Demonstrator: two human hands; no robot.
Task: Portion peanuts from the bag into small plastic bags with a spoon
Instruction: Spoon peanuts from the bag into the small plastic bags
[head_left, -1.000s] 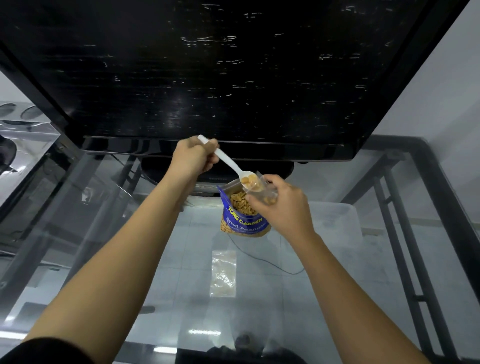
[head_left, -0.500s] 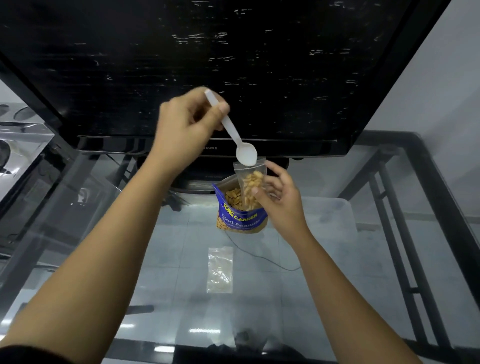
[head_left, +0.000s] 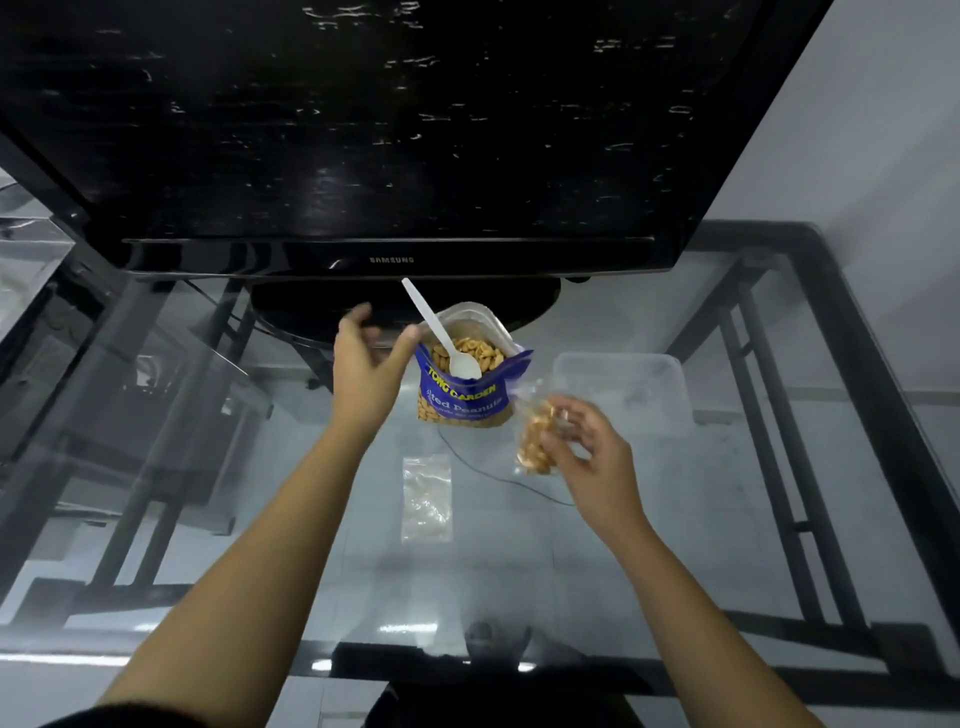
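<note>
Small bag (head_left: 537, 441) of peanuts is thin, soft film; light, floppy, slippery; best pinched at the open top edge so nothing spills; right hand (head_left: 592, 462) holds it in a curled-finger grip, raised above the glass desk (head_left: 727, 519), right of the peanut bag (head_left: 462, 384); spoon (head_left: 441, 332) stands loose inside that bag; left hand (head_left: 363, 364) hovers just left of it, fingers spread, gripping nothing; empty bag (head_left: 427, 498) lies flat on the desk below.
</note>
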